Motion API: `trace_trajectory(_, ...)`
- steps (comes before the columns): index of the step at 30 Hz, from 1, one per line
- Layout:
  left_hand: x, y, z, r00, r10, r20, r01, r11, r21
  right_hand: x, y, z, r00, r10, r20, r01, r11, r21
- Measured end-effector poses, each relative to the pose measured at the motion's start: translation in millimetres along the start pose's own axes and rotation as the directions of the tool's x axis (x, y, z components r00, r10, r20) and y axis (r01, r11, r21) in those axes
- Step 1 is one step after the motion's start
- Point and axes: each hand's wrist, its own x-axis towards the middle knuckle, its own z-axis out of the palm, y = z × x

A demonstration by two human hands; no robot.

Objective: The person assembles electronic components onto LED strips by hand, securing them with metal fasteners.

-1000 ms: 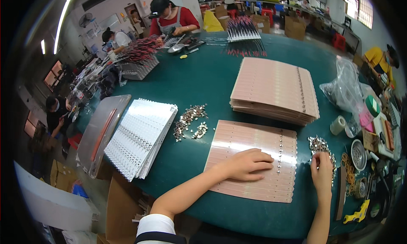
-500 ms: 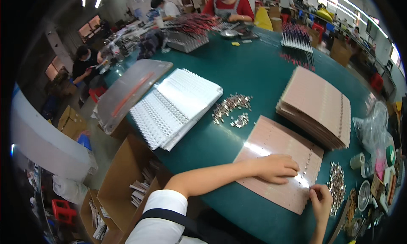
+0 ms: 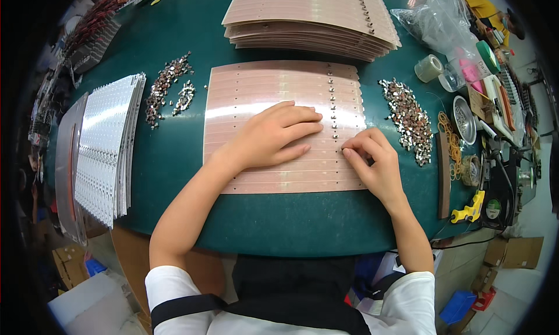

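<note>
A pale pink flat panel (image 3: 262,182) lies before me on the table, with a column of small holes down each side. Small shiny metal pieces (image 3: 333,108) sit along the upper part of its right column. My left hand (image 3: 276,136) rests palm down on the panel's middle, fingers stretched out and holding nothing. At the right column, just below the lowest metal piece, thumb and forefinger of my right hand (image 3: 372,160) are pinched together. Whatever is between those fingertips is too small and covered to make out. A heap of similar metal pieces (image 3: 407,122) lies right of the panel.
Behind the panel stands a stack of pink panels (image 3: 303,35). To the left are white perforated sheets (image 3: 108,143) and another pile of metal pieces (image 3: 166,84). Along the right lie a metal dish (image 3: 464,119), rubber bands (image 3: 448,143), a dark bar (image 3: 443,178) and a yellow glue gun (image 3: 469,208).
My view has swung down and to the right, so the panel now sits centrally. My left hand stays flat on it. The right fingertips have come closer to the column of holes.
</note>
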Motion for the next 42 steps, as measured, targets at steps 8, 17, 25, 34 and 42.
trace_trajectory(8,-5.2,3.6,0.8,1.0,-0.002,-0.012,0.002,1.0,0.004,2.9,-2.0,11.7,0.999,-0.052,-0.005,0.052,0.999,-0.015)
trace_trajectory(17,-5.6,-0.2,-0.8,1.0,-0.005,-0.01,0.005,1.0,0.0,8.0,-2.6,14.7,0.997,-0.076,-0.009,0.076,0.997,-0.031)
trace_trajectory(25,-3.3,1.0,-1.3,1.0,0.005,-0.006,-0.005,1.0,0.011,8.5,-2.0,3.2,0.989,-0.145,0.016,0.146,0.981,-0.126)
trace_trajectory(34,-2.6,3.7,-1.6,1.0,0.004,0.004,-0.004,1.0,0.02,19.4,64.9,-46.4,0.975,-0.08,-0.205,-0.018,0.9,-0.436)
trace_trajectory(42,-4.3,2.0,-3.5,1.0,-0.008,0.001,0.008,1.0,-0.002,6.8,9.0,-16.3,0.979,0.203,-0.017,-0.199,0.972,0.126)
